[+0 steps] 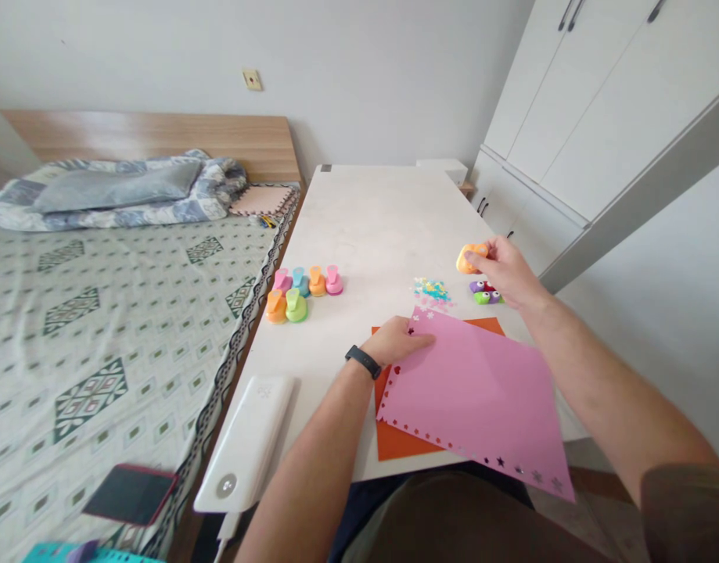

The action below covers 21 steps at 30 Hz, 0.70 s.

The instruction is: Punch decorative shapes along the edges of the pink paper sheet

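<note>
My left hand (396, 339), with a black wristband, grips a pink sheet of paper (476, 375) near its upper left corner, the thumb lying on top. Small star, heart and flower holes run along the sheet's left and lower edges. Under it lies an orange sheet (406, 442), mostly covered. Off to the right, my right hand (505, 270) is closed on an orange craft punch (469, 258), held near several colourful punches with eyes (485, 292). Punched-out paper bits (432, 289) form a small pile between the hands, beyond the pink sheet.
Several coloured craft punches (297, 303) stand at the white table's (388, 211) left side. A white power bank-like device (247, 442) with a cable lies at the near left edge. Left is a bed (142, 313) with a phone (131, 494); white cabinets (576, 102) stand right.
</note>
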Tool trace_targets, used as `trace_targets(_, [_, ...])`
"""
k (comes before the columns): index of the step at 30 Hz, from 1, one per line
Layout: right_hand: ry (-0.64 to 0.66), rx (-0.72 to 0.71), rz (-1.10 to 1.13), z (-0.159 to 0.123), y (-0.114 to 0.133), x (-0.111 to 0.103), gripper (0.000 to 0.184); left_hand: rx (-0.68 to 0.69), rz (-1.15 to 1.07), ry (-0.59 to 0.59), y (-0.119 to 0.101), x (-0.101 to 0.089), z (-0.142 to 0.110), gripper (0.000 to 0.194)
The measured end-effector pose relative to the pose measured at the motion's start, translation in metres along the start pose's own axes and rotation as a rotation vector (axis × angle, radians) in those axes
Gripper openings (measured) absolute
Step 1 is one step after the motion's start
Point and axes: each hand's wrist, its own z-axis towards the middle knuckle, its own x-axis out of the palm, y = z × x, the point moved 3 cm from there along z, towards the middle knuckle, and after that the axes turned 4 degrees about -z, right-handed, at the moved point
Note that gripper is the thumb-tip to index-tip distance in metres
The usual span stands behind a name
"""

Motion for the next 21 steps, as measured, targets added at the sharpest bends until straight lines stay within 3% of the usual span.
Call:
trace_targets(4, [0.188, 0.096, 0.333, -0.026, 0.013, 0.027, 0.047, 0.006, -0.057, -0.044, -0.001, -0.001, 0.001, 0.039])
trace_targets(10, [0.324, 0.149, 0.396, -0.041, 0.002, 0.045, 0.051, -0.008, -0.072, -0.077, -0.003, -0.001, 0.000, 0.041])
trace_targets(21, [0.334, 0.148, 0.417, -0.054, -0.011, 0.045, 0.044, -0.048, -0.039, -0.099, -0.011, 0.002, -0.001, 0.037])
